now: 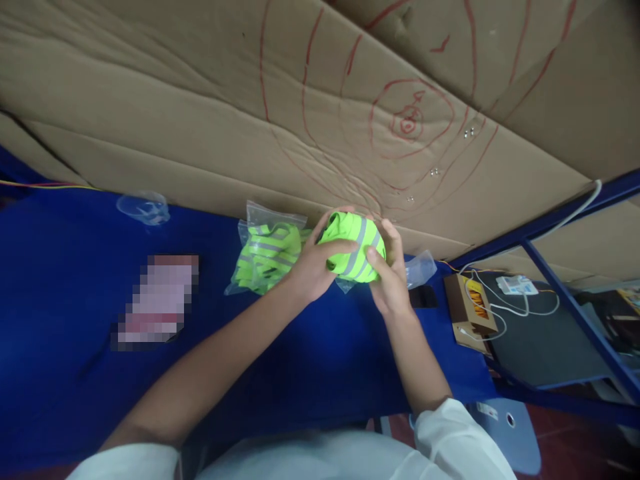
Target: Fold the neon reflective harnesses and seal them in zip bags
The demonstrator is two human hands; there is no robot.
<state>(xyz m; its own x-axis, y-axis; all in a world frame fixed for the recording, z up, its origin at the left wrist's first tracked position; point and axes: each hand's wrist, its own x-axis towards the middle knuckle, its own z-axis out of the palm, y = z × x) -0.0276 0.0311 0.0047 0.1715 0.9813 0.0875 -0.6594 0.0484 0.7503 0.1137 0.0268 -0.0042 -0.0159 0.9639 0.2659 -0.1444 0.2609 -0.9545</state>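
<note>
A rolled bundle of neon-yellow fabric with grey stripes (356, 248) is held between both hands above the blue table. My left hand (320, 261) wraps its left side, thumb across the front. On the right side my right hand (391, 272) grips it, thumb pressed on the front and fingers behind. Just left of my left hand, clear plastic bags with more neon-yellow striped fabric (270, 257) lie against the cardboard. Part of another clear bag (421, 269) shows right of my right hand.
A cardboard wall (200, 147) with red drawn rings rises behind the blue table (310, 360). Crumpled clear plastic (145, 208) and a blurred-out item (159, 300) lie at left. At right are a dark flat object (423, 297), a small box (467, 307), white cables and a blue frame (580, 313).
</note>
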